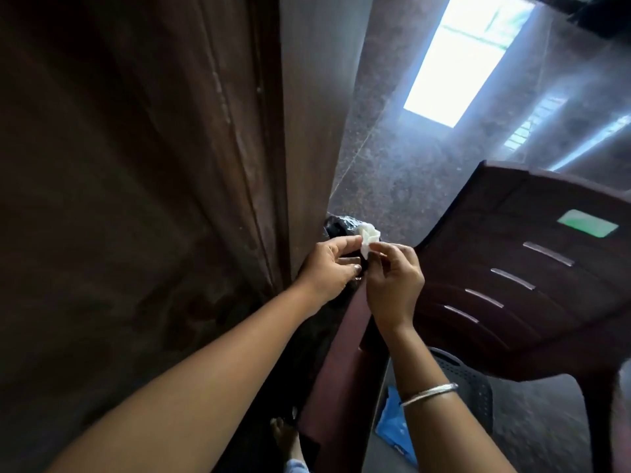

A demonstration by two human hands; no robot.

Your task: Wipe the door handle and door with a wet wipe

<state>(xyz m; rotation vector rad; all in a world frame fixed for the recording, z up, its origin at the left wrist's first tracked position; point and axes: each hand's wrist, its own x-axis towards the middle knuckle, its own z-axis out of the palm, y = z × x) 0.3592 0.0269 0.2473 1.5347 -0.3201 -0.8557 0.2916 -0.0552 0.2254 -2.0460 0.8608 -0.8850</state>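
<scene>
between the two hands, just past the fingertips, a small white wipe [368, 241] is crumpled and pinched from both sides: the left hand [329, 268] nips its near-left edge with thumb and forefinger, the right hand [392, 274] nips its right edge the same way, other fingers loosely curled. the step looks like opening or refolding the wipe before it goes on the door. to the left of the left hand stands the dark wooden door [136, 199], its edge running up beside the left wrist; the handle cannot be made out for certain, though something dark sits under the left palm against the door edge. beyond the wipe lies a black crinkled bag [336, 225]. to the right of the right hand is a brown plastic chair [529, 268], and a bangle [430, 393] rings the right wrist. to do this well, i would draw the hands gently apart so the wipe spreads flat without tearing, then fold it into a pad that covers the fingertips, damp face out. keep it off the bag and the chair so it stays clean. one hand should then take the pad alone, leaving the other free to steady the door while the handle is wrapped and rubbed first, the panel after.
</scene>
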